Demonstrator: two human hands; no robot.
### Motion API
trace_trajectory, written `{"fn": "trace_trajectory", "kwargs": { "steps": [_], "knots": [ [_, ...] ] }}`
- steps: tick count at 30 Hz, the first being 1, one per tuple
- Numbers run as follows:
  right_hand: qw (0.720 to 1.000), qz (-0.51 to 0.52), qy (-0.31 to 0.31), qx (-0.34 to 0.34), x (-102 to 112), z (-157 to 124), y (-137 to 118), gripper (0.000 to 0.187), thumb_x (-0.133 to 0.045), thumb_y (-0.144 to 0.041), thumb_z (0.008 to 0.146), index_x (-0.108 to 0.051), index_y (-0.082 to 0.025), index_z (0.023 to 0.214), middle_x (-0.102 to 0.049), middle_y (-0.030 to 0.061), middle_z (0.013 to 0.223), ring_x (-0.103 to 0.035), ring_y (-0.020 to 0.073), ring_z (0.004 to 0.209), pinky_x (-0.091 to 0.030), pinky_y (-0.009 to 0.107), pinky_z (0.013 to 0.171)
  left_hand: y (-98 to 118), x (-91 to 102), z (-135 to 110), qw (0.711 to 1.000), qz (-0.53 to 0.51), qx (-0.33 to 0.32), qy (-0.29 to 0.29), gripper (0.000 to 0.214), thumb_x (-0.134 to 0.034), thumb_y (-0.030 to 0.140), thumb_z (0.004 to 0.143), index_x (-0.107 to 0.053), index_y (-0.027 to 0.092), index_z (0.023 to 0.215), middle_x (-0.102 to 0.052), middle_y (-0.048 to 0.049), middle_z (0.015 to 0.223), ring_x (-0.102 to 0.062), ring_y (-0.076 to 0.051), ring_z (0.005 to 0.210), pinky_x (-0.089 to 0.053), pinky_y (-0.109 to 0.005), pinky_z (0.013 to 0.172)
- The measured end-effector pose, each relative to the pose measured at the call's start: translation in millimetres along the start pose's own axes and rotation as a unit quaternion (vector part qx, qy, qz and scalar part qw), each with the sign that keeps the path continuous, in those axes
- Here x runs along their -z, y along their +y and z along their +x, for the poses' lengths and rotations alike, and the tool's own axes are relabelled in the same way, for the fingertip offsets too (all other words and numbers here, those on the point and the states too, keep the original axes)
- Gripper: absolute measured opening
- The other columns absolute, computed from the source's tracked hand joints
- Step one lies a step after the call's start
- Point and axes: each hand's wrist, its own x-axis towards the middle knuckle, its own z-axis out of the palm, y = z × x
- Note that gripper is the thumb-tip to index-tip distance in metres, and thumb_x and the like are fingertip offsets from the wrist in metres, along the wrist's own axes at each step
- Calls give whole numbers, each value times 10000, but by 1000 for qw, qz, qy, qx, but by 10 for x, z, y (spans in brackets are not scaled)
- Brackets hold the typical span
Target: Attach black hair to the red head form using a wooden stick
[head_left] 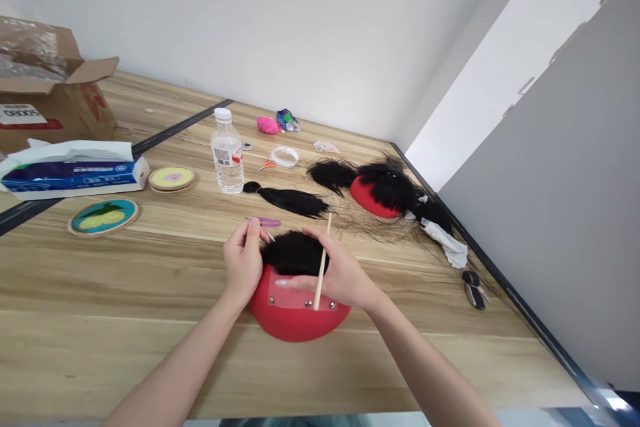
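Before me on the table sits a red dome (290,327), with a clear strip (290,295) pinned across its front side and a patch of black hair (295,252) on top. At the left edge of the hair is my left hand (243,263), fingers pinched together; what they hold, if anything, is too small to name. My right hand (347,273) lies over the dome's right side, its fingers around the edge of the hair patch. A thin wooden stick (323,267) is held in that hand, slanting across it.
Behind the dome lie a purple clip-like item (270,221) and a tied black hair bundle (293,201). A water bottle (228,157) stands farther left, near embroidery hoops (103,217) and a tissue pack (75,177). At right sits a second red dome (373,200) under black hair.
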Motion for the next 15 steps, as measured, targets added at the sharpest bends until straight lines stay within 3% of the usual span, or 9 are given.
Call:
{"fn": "trace_trajectory", "kwargs": {
  "steps": [2, 8, 11, 13, 15],
  "knots": [
    [1000, -8, -6, -6, 9, 5, -26, 765, -843, -472, 676, -563, -234, 1347, -644, 117, 1321, -576, 323, 1251, -428, 509, 1081, -3, 2, -1, 1000, -2, 1, 0, 380, -506, 438, 909, -511, 198, 614, -562, -12, 635, -545, -153, 644, -460, -256, 670],
    [997, 66, 43, -8, -53, 54, -3, 434, -673, -494, 859, -653, -241, 1210, -707, 83, 1226, -644, 261, 1177, -482, 436, 1044, -8, 1, 0, 1000, -4, 1, 1, 377, -503, 429, 913, -513, 199, 614, -561, -10, 632, -546, -153, 642, -457, -254, 658],
    [996, 82, 31, -1, -49, 31, 24, 574, -721, -500, 815, -590, -237, 1308, -656, 104, 1323, -604, 277, 1246, -468, 451, 1069, -12, 2, 3, 1000, -2, -1, 1, 375, -510, 429, 908, -520, 198, 612, -562, -7, 629, -542, -150, 635, -450, -252, 652],
    [999, 50, 14, 7, -25, 9, 22, 735, -811, -472, 724, -540, -243, 1367, -627, 109, 1363, -571, 305, 1282, -441, 488, 1092, -20, 3, 3, 1000, -1, -2, 2, 377, -510, 430, 907, -520, 199, 610, -564, -7, 632, -541, -150, 639, -449, -253, 663],
    [1000, 12, 2, 7, 0, 0, 3, 768, -841, -455, 686, -547, -245, 1363, -630, 110, 1356, -563, 322, 1282, -422, 516, 1099, -26, 4, 2, 1000, -2, -1, 3, 379, -505, 431, 909, -516, 199, 610, -563, -7, 635, -543, -151, 644, -451, -254, 672]
  ]
}}
